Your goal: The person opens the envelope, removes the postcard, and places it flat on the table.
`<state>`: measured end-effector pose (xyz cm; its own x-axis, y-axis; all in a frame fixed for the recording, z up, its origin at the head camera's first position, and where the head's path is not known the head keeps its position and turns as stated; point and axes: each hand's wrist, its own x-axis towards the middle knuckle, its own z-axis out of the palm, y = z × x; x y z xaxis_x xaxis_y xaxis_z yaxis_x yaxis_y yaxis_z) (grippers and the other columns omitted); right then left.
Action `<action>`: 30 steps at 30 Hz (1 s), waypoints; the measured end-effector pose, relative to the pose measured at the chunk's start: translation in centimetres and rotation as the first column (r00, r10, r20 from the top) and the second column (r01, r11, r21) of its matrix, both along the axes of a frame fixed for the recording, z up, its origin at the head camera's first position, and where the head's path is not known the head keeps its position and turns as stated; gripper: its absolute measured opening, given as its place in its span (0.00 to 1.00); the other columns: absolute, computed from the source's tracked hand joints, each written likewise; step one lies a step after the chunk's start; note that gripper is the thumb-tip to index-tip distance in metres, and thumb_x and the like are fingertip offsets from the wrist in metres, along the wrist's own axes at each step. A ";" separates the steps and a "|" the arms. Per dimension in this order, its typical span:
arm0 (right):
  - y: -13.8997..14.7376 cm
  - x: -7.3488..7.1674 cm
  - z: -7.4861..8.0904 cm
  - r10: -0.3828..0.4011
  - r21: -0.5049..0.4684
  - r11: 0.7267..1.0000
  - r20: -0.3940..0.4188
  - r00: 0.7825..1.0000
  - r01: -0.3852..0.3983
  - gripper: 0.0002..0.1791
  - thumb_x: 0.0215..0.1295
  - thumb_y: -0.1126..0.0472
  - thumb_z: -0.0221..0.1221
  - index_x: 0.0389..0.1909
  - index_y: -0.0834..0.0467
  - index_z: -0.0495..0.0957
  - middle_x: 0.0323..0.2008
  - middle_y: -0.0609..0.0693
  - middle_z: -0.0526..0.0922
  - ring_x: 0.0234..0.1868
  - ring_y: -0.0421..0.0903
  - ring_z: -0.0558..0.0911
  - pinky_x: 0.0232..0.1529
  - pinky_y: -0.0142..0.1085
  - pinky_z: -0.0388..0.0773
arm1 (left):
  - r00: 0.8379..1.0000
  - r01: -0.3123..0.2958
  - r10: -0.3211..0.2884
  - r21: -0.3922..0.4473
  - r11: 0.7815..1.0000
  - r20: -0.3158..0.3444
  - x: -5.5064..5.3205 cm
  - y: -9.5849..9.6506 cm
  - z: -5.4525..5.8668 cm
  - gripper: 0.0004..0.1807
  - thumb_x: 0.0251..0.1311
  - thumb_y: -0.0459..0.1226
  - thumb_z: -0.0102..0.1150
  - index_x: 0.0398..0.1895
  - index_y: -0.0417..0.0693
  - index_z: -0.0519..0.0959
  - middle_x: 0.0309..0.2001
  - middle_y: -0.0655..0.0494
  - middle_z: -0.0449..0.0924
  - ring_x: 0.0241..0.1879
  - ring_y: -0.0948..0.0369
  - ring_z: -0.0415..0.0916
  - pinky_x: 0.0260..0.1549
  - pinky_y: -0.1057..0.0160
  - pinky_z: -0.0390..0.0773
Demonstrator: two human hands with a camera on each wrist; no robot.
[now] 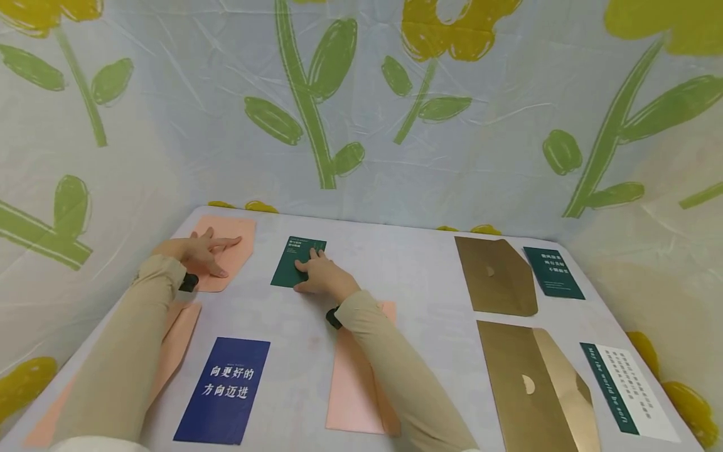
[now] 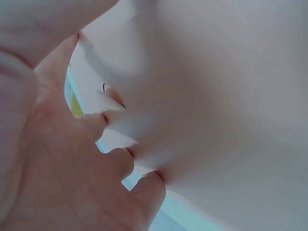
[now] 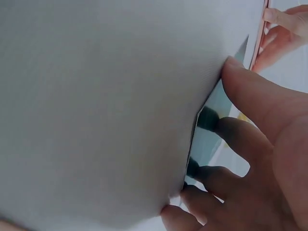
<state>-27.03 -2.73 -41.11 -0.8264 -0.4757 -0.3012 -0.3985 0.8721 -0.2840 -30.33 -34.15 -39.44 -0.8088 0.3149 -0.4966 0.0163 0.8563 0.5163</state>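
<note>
At the back left, my left hand (image 1: pixel 200 250) rests with spread fingers on a pink envelope (image 1: pixel 240 230). The left wrist view has its fingertips (image 2: pixel 155 182) touching the envelope's pale surface. My right hand (image 1: pixel 326 276) lies over the right part of a dark green card (image 1: pixel 287 269) with white print, which is flat on the table. In the right wrist view, the fingers touch the green card (image 3: pixel 210 137), and the thumb (image 3: pixel 240 77) is beside its near edge. Part of the card is hidden beneath that hand.
Pink envelopes lie under the left forearm (image 1: pixel 178 342) and the right forearm (image 1: pixel 423 383). A blue card (image 1: pixel 223 411) is between them. On the right are two gold envelopes (image 1: pixel 503 289), a green card (image 1: pixel 550 282) and a green-and-white card (image 1: pixel 638 402). Flower-printed cloth (image 1: pixel 214 138) walls the table.
</note>
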 end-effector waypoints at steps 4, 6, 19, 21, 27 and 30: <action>-0.8 -0.1 0.1 0.000 0.013 1.000 0.007 1.000 0.000 0.38 0.70 0.43 0.58 0.77 0.43 0.56 0.79 0.58 0.41 0.78 0.55 0.42 0.73 0.51 0.52 | 1.000 -0.013 0.013 0.003 1.000 0.016 0.1 -0.3 0.0 0.61 0.52 0.50 0.74 0.80 0.60 0.38 0.70 0.27 0.08 0.63 0.28 0.02 0.56 0.20 0.31; -1.1 -0.1 0.1 0.004 0.012 1.000 0.014 1.000 -0.004 0.38 0.70 0.43 0.58 0.77 0.43 0.55 0.79 0.57 0.40 0.78 0.54 0.41 0.73 0.49 0.50 | 1.000 -0.016 0.016 0.007 1.000 0.016 0.1 -0.3 0.0 0.61 0.52 0.49 0.74 0.80 0.61 0.39 0.70 0.27 0.08 0.64 0.28 0.02 0.57 0.21 0.31; -2.3 -0.3 -0.1 0.055 0.032 0.998 -0.005 0.998 -0.055 0.38 0.71 0.41 0.55 0.78 0.42 0.53 0.79 0.57 0.39 0.79 0.52 0.40 0.74 0.50 0.45 | 0.999 -0.042 0.041 -0.035 0.998 -0.033 -2.9 -3.0 -4.0 0.67 0.39 0.59 0.76 0.80 0.69 0.42 0.72 0.31 0.09 0.65 0.29 0.02 0.53 0.19 0.27; -2.5 -0.3 0.0 0.058 0.038 0.998 -0.021 0.998 -0.057 0.38 0.72 0.41 0.55 0.78 0.42 0.53 0.79 0.57 0.40 0.79 0.52 0.40 0.74 0.51 0.46 | 0.998 -0.045 0.044 -0.037 0.998 -0.034 -2.9 -2.8 -3.9 0.65 0.42 0.58 0.76 0.80 0.70 0.42 0.72 0.32 0.09 0.65 0.29 0.02 0.54 0.20 0.27; -3.2 -0.4 0.0 0.052 0.069 0.996 -0.025 0.998 -0.050 0.38 0.72 0.39 0.53 0.78 0.39 0.51 0.79 0.54 0.40 0.79 0.50 0.40 0.74 0.54 0.45 | 0.998 -0.054 0.054 -0.048 0.997 -0.019 -2.9 -2.6 -3.7 0.63 0.46 0.56 0.75 0.79 0.72 0.41 0.72 0.33 0.08 0.64 0.29 0.02 0.55 0.20 0.29; -3.3 -0.4 -0.2 0.066 0.080 0.995 -0.022 0.998 -0.064 0.38 0.72 0.39 0.51 0.78 0.38 0.50 0.80 0.53 0.39 0.79 0.49 0.40 0.74 0.54 0.44 | 0.997 -0.076 0.075 -0.054 0.996 -0.009 -3.3 -3.1 -4.3 0.67 0.39 0.59 0.77 0.80 0.70 0.41 0.72 0.34 0.08 0.65 0.30 0.02 0.54 0.19 0.29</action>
<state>-27.41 -6.07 -41.27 -0.8025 -0.5037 -0.3198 -0.4608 0.8637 -0.2041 -33.62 -37.20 -43.70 -0.8329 0.2257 -0.5054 -0.0459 0.8818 0.4694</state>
